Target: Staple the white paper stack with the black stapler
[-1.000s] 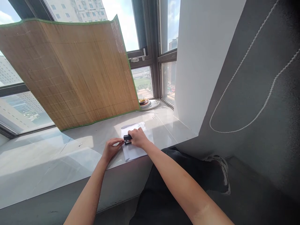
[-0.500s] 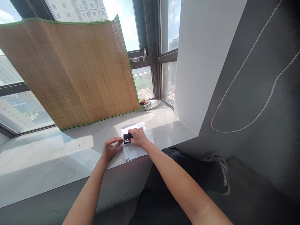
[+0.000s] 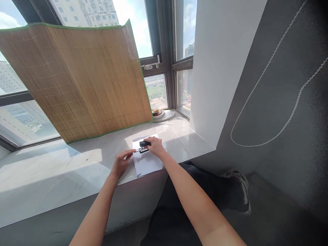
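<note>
My right hand (image 3: pixel 155 145) is closed around a black stapler (image 3: pixel 145 145), held just over the white paper. The stapler's upper and lower parts stand apart at the end facing left. From that end sticks out a thin silver metal piece (image 3: pixel 137 150); whether it is part of the stapler or a row of staples I cannot tell. Pinched on its outer tip are the thumb and fingers of my left hand (image 3: pixel 122 161). Under the stapler lies the white paper (image 3: pixel 147 164), with a crease near its left side.
A pale tiled window ledge (image 3: pixel 84 177) carries the paper. Leaning on the windows is a bamboo mat (image 3: pixel 94 78) with green edging. Stacked plates (image 3: pixel 164 115) stand in the corner beside it. A beaded cord (image 3: pixel 252 94) hangs at the right, past a white pillar (image 3: pixel 220 61).
My right hand has moved slightly right and up with the stapler. More of the silver piece now shows between the stapler and my left fingers, which have stayed nearly in place.
</note>
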Demonstrator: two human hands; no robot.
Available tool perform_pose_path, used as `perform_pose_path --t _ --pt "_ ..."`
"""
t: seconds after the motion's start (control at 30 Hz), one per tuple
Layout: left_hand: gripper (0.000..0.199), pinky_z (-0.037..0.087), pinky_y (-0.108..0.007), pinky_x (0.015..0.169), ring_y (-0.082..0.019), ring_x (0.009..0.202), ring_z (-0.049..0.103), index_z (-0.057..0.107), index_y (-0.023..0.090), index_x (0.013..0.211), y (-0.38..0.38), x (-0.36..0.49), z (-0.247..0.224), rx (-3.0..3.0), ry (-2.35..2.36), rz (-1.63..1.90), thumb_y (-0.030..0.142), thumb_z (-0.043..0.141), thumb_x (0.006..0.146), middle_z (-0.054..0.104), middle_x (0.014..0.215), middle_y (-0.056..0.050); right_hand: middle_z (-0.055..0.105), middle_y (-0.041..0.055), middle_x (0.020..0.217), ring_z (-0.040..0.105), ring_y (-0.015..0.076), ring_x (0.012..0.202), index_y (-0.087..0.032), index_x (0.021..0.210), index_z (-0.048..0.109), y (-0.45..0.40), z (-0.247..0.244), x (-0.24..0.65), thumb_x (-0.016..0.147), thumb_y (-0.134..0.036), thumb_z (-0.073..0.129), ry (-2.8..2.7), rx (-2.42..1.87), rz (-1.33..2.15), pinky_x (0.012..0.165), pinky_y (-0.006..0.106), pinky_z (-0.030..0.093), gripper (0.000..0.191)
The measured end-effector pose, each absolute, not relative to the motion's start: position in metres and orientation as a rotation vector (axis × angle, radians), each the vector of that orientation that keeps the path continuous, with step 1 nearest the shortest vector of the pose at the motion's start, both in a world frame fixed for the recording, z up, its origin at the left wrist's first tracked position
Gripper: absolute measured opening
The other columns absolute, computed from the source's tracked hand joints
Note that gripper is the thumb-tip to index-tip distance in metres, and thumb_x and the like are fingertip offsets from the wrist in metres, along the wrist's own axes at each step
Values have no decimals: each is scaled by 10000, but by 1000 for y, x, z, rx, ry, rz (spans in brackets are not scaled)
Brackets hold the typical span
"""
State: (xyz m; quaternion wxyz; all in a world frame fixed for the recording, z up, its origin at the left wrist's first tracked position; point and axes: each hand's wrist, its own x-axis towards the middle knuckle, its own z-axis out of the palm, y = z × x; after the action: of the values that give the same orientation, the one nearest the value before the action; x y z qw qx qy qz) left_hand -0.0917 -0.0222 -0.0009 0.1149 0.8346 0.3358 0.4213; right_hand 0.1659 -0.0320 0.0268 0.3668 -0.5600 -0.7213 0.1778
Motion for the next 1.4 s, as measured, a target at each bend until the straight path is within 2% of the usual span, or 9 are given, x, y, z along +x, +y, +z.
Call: perform_pose_path --t 0.13,0.27,0.47,0.77,0.87,0.93,1.03,1.13,1.4 --pt "247 676 -422 854 -256 901 803 819 265 1000 -22 -92 -4 2427 985 1206 449 655 989 831 992 -67 757 13 1186 609 245 1191 -309 1177 776 -30 23 169 887 -158 720 -1993 -1280 513 961 358 399 332" --pt "271 681 -401 783 -233 834 798 716 254 1119 -23 -89 -4 2315 997 1266 450 718 933 814 975 -50 746 8 1181 601 218 1134 -297 1166 765 -35 24 159 935 -169 695 -2124 -1169 427 904 306 401 273" --pt "266 646 -329 679 -168 674 730 632 251 1086 -16 -90 -8 2265 1071 1304 376 732 874 735 853 10 726 6 1166 568 212 1102 -273 1102 743 -47 33 143 979 -204 642 -2186 -1151 405 828 295 348 173" --pt "247 588 -267 597 -158 743 688 635 251 1034 -11 -93 -12 2365 1057 1253 439 729 904 678 978 -21 721 7 1180 559 222 1123 -300 1125 743 -52 35 145 989 -183 601 -2204 -1178 346 826 311 332 228" --pt "242 609 -321 693 -191 823 688 663 244 1057 -12 -93 -9 2464 1101 1248 429 736 920 681 1021 -49 720 11 1204 565 226 1124 -319 1196 735 -48 35 156 988 -211 631 -2169 -1245 311 844 318 348 257" --pt "205 611 -412 887 -242 997 695 712 247 1101 -13 -93 -7 2581 1130 1172 388 704 951 697 1101 -82 721 9 1212 561 229 1129 -330 1197 734 -45 36 171 989 -200 629 -2127 -1342 256 874 334 346 267" --pt "288 522 -509 1102 -298 1256 639 739 278 1248 -12 -92 -8 2708 1148 981 367 649 990 680 1340 -114 726 19 1196 553 240 1134 -322 1142 743 -43 36 202 986 -148 605 -2036 -1523 152 932 378 327 271" --pt "350 519 -508 1119 -322 1333 616 739 294 1305 -11 -92 -13 2742 1127 826 407 635 991 632 1483 -111 717 56 1193 539 264 1150 -296 1122 749 -44 37 231 976 -109 580 -1893 -1736 59 945 415 320 292" --pt "307 558 -465 1054 -321 1218 686 799 294 1182 -11 -91 -16 2682 1116 853 429 665 940 738 1327 -99 723 80 1191 569 300 1174 -306 1139 793 -44 31 252 917 -101 594 -1663 -1952 175 902 419 371 362"
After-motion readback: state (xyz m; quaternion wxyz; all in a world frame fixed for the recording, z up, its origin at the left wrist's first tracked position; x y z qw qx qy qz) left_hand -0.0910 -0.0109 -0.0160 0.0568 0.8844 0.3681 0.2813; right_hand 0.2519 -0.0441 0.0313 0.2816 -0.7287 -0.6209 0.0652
